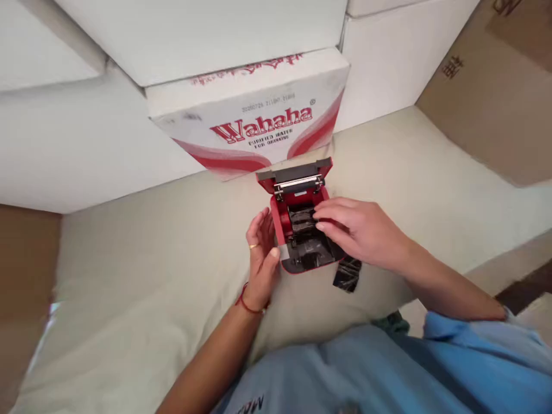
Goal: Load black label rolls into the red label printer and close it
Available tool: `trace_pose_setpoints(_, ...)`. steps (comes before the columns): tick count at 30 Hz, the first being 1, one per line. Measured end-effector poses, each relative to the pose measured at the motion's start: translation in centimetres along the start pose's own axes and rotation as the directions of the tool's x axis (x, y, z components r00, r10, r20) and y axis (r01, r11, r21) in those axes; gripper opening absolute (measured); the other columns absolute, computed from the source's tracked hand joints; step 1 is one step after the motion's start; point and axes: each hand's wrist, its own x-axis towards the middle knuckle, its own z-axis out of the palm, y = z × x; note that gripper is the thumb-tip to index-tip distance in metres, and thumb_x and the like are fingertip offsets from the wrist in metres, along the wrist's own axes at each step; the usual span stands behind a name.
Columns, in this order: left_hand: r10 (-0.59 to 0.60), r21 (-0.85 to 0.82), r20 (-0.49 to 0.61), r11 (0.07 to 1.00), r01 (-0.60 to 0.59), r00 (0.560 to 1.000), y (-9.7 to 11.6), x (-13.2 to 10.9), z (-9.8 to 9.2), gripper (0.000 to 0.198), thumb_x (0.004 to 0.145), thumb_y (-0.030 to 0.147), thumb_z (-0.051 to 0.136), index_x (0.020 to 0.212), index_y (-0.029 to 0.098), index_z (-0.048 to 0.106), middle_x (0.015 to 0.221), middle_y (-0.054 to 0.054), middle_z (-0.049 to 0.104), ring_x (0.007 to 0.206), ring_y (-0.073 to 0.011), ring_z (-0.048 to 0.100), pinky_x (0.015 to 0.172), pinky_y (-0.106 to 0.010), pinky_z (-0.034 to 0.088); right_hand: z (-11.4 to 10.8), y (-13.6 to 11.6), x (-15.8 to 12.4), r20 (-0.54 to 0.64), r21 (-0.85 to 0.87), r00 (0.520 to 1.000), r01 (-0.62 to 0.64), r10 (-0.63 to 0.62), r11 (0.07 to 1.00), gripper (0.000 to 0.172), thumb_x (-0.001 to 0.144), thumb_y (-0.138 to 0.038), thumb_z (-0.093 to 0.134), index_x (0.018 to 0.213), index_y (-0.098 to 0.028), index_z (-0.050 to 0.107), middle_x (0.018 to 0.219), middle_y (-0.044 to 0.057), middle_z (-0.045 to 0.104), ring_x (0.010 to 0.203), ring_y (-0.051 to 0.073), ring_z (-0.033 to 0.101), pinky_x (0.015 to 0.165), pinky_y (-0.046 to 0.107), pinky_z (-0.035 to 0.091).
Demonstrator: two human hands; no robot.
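Note:
A small red and black printer (308, 256) sits in front of me with its lid (297, 172) raised, showing a metal bar and a dark roller. Inside its red bay lies a black glossy roll (301, 221), perhaps wrapped in plastic. My left hand (262, 261) grips the printer's left side, thumb on the front corner and fingers along the wall. From the right, my right hand (356, 227) reaches into the bay, fingers closed at the roll's right edge; the exact contact is partly hidden. A black shiny piece (347, 273) lies by the printer's front right corner.
A white and red Wahaha water carton (259, 129) stands right behind the printer, against stacked white boxes (245, 34). A brown carton (495, 98) is at the far right, another brown surface (28, 299) at the left. Pale wrinkled cloth (150, 287) covers the work surface.

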Motion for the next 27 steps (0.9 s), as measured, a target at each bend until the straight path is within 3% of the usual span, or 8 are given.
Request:
trace_pose_setpoints(4, -0.029, 0.067, -0.028, 0.997, 0.031, 0.999, 0.1, -0.1, 0.3, 0.057, 0.107, 0.063, 0.054, 0.158, 0.038, 0.051, 0.168, -0.007, 0.049, 0.153, -0.0283, 0.053, 0.128, -0.049, 0.047, -0.7, -2.0, 3.8, 0.118, -0.238, 0.984, -0.099, 0.130, 0.966, 0.036, 0.107, -0.013, 0.043, 0.120, -0.017, 0.076, 0.123, 0.014, 0.082, 0.102, 0.030, 0.079, 0.073, 0.037, 0.055)
trace_pose_setpoints(7, -0.018, 0.202, -0.014, 0.979, 0.020, 1.000, 0.2, -0.1, 0.0, 0.057, 0.109, 0.063, 0.050, 0.157, 0.033, 0.054, 0.164, -0.010, 0.050, 0.153, -0.0301, 0.052, 0.129, -0.052, 0.046, -0.4, -2.8, 5.6, 0.150, -0.298, 0.982, -0.069, 0.118, 0.952, 0.035, 0.103, -0.006, 0.044, 0.115, -0.011, 0.077, 0.118, 0.021, 0.082, 0.100, 0.030, 0.079, 0.074, 0.036, 0.055)
trace_pose_setpoints(11, 0.015, 0.334, -0.004, 0.942, -0.013, 1.000, 0.4, 0.1, -0.5, 0.056, 0.110, 0.060, 0.047, 0.157, 0.030, 0.054, 0.160, -0.012, 0.053, 0.153, -0.0303, 0.050, 0.132, -0.055, 0.041, 0.1, -2.8, 6.4, 0.163, -0.294, 0.982, -0.041, 0.092, 0.955, 0.032, 0.103, -0.008, 0.046, 0.104, -0.011, 0.077, 0.104, 0.022, 0.083, 0.097, 0.031, 0.079, 0.076, 0.036, 0.055)
trace_pose_setpoints(14, 0.010, 0.355, -0.005, 0.935, -0.008, 1.000, 0.5, 0.2, -0.5, 0.055, 0.111, 0.060, 0.045, 0.157, 0.030, 0.052, 0.160, -0.012, 0.053, 0.154, -0.0305, 0.049, 0.133, -0.057, 0.037, 0.2, -2.6, 6.3, 0.149, -0.285, 0.985, -0.046, 0.092, 0.958, 0.034, 0.105, -0.010, 0.043, 0.112, -0.013, 0.076, 0.107, 0.020, 0.083, 0.099, 0.032, 0.080, 0.075, 0.036, 0.054)
trace_pose_setpoints(18, 0.009, 0.340, 0.013, 0.940, -0.013, 1.000, 0.6, 0.2, -0.2, 0.057, 0.111, 0.060, 0.043, 0.158, 0.030, 0.051, 0.160, -0.013, 0.053, 0.154, -0.0314, 0.048, 0.134, -0.059, 0.036, -0.1, -2.8, 4.7, 0.095, -0.284, 0.989, -0.086, 0.117, 0.955, 0.035, 0.105, -0.017, 0.046, 0.133, -0.015, 0.067, 0.116, 0.020, 0.080, 0.091, 0.032, 0.079, 0.069, 0.037, 0.051)
trace_pose_setpoints(21, 0.011, 0.315, 0.050, 0.949, -0.026, 0.999, 0.6, 0.2, -0.2, 0.058, 0.111, 0.060, 0.044, 0.159, 0.030, 0.050, 0.162, -0.013, 0.050, 0.155, -0.0322, 0.048, 0.132, -0.059, 0.040, -1.5, -2.1, 1.7, 0.006, -0.112, 0.997, -0.079, 0.080, 0.991, 0.026, 0.101, -0.029, 0.059, 0.123, -0.019, 0.069, 0.102, 0.011, 0.081, 0.078, 0.025, 0.075, 0.066, 0.034, 0.049)
trace_pose_setpoints(25, 0.063, 0.362, 0.076, 0.928, -0.086, 0.995, 0.6, 0.2, -0.4, 0.057, 0.112, 0.057, 0.043, 0.164, 0.034, 0.045, 0.171, -0.011, 0.039, 0.162, -0.0319, 0.040, 0.131, -0.058, 0.044, -4.6, 2.4, -3.0, -0.242, 0.207, 0.946, -0.165, 0.214, 0.964, 0.029, 0.096, -0.046, 0.064, 0.115, -0.026, 0.072, 0.069, -0.002, 0.067, 0.053, 0.016, 0.056, 0.054, 0.029, 0.040)
trace_pose_setpoints(27, 0.103, 0.418, 0.092, 0.899, -0.133, 0.990, 0.7, 0.2, -0.6, 0.055, 0.113, 0.053, 0.042, 0.166, 0.036, 0.043, 0.174, -0.010, 0.036, 0.166, -0.0311, 0.035, 0.133, -0.058, 0.040, -5.1, 6.0, -4.9, -0.204, 0.250, 0.932, -0.247, 0.300, 0.936, 0.033, 0.092, -0.053, 0.066, 0.111, -0.026, 0.072, 0.070, -0.001, 0.068, 0.054, 0.017, 0.057, 0.052, 0.030, 0.041)
